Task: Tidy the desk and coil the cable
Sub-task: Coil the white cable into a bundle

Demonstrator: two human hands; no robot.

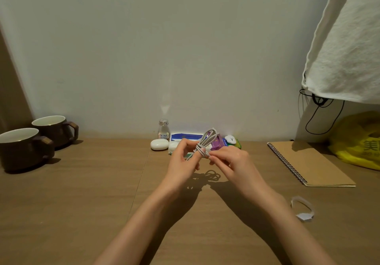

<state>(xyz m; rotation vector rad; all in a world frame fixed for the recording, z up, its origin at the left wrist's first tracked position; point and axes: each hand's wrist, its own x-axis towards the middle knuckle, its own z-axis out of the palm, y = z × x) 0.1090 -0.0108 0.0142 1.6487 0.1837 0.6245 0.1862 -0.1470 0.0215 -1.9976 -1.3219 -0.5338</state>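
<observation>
A light grey cable [207,139] is folded into a bundle of loops and held above the middle of the wooden desk [82,192]. My left hand [183,161] grips the bundle around its middle, where a few turns of cable wrap it. My right hand [228,158] pinches the loose end of the cable right beside those turns. The loops stick up and away from my fingers. The lower part of the bundle is hidden behind my left hand.
Two brown mugs [30,141] stand at the left. A small bottle [163,130], a white case [159,144] and packets [185,137] line the wall. A spiral notebook [310,161], a yellow bag [357,141] and a paper strip [302,207] are at the right. A white cloth [345,48] hangs above.
</observation>
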